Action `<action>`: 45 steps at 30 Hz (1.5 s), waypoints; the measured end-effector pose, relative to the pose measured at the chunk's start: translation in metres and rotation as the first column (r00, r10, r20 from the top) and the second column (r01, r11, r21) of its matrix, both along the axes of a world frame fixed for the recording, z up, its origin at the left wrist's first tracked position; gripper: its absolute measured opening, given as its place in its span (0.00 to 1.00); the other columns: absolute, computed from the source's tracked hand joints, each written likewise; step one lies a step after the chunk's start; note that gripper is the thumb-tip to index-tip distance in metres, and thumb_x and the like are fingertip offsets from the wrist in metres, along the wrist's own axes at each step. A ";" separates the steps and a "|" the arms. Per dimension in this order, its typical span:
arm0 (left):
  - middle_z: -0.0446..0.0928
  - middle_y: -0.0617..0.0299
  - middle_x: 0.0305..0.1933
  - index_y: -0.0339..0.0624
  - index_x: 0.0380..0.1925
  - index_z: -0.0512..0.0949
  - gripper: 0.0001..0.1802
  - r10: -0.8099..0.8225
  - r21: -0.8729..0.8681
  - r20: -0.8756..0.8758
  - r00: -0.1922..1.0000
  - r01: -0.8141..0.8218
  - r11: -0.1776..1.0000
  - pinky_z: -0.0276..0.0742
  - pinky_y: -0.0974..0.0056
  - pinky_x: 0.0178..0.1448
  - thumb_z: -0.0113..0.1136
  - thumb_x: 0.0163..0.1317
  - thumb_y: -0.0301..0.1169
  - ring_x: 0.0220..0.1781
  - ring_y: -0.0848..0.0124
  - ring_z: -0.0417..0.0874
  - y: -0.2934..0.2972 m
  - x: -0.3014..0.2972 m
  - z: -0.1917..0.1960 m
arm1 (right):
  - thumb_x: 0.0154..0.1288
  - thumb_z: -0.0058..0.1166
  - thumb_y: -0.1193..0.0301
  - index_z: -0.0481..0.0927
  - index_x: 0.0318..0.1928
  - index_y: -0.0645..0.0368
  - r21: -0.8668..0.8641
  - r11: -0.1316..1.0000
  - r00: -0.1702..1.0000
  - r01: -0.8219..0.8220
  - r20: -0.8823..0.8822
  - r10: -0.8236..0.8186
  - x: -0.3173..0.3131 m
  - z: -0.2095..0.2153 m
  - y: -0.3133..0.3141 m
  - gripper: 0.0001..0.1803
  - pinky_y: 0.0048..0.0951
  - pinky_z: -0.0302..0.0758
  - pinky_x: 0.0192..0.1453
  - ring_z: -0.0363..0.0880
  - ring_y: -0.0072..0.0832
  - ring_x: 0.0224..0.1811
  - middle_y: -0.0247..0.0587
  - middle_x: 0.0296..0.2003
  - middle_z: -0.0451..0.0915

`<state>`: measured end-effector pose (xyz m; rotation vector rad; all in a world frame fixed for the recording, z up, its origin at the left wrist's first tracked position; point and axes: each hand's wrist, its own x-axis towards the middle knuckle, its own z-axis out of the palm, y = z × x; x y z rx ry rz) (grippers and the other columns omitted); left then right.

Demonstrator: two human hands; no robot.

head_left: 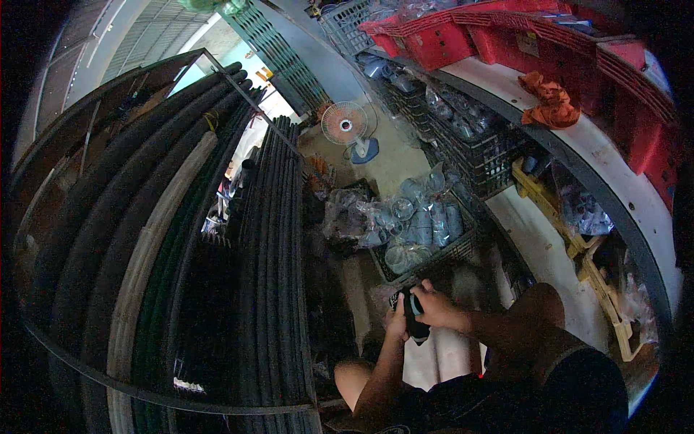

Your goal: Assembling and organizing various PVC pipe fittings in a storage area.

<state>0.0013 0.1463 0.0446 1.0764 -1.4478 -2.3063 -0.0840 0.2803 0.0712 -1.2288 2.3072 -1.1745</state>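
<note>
Above my lap, both hands are closed around a dark elongated object with a paler grey band (415, 312); its exact kind is too dim to make out. My left hand (395, 324) grips its left side, and my right hand (439, 309) wraps over its upper right. Just beyond my hands stands a black crate (426, 267) heaped with grey plastic pipe fittings (421, 220), several in clear bags. Left of that crate lies a clear plastic bag (345, 217), its contents unclear.
Long dark pipes (271, 275) fill a metal rack (144, 394) on the left. A standing fan (345, 126) is farther back. Stacked black crates (484, 159) line the right, under a shelf (499, 78) bearing red bins (499, 43) and an orange cloth (553, 105). Yellow crates (553, 210) stand below.
</note>
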 end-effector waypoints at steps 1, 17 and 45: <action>0.82 0.57 0.42 0.36 0.49 0.77 0.31 0.052 -0.011 0.038 0.998 -0.052 0.999 0.82 0.61 0.40 0.61 0.63 0.56 0.39 0.65 0.84 0.000 -0.001 -0.002 | 0.46 0.71 0.72 0.66 0.59 0.60 -0.004 1.000 1.000 -0.012 -0.008 0.012 -0.001 0.001 0.000 0.39 0.48 0.74 0.56 0.73 0.58 0.53 0.57 0.51 0.66; 0.82 0.57 0.37 0.30 0.40 0.79 0.25 0.160 -0.287 0.082 0.984 -0.131 0.949 0.77 0.61 0.38 0.55 0.70 0.48 0.35 0.67 0.81 -0.003 -0.006 -0.001 | 0.47 0.72 0.75 0.67 0.59 0.59 -0.201 0.973 0.993 -0.111 0.004 0.115 -0.010 0.006 -0.001 0.38 0.48 0.72 0.58 0.71 0.57 0.56 0.57 0.50 0.69; 0.80 0.50 0.48 0.34 0.52 0.75 0.32 0.114 -0.125 -0.160 0.981 -0.134 0.983 0.81 0.57 0.46 0.49 0.70 0.56 0.44 0.59 0.83 -0.011 -0.006 0.003 | 0.55 0.72 0.67 0.65 0.64 0.63 -0.308 0.949 0.767 0.064 0.624 0.150 -0.031 0.017 -0.012 0.40 0.34 0.73 0.56 0.76 0.30 0.51 0.44 0.47 0.77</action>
